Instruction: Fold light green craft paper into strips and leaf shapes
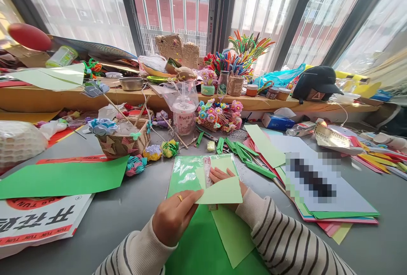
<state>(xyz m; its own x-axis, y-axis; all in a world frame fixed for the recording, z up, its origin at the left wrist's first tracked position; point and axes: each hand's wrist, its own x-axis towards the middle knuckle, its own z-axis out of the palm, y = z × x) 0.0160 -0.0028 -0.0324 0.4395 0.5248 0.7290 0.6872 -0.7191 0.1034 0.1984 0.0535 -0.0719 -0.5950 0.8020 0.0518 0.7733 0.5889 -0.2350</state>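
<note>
My left hand, with a ring on one finger, pinches the corner of a light green paper sheet, whose near part is lifted and folded over toward the right. My right hand lies flat with its fingers stretched out, pressing on a clear ruler and the paper under it. The raised paper covers part of the ruler and of my right hand. Another stretch of light green paper reaches toward me. Beneath all this lies a green sheet, with a clear plastic sleeve at its far end.
Folded green paper strips lie beyond my hands. A paper stack is at the right, a green sheet at the left. Behind stand a basket with paper flowers, a cup and a tissue box.
</note>
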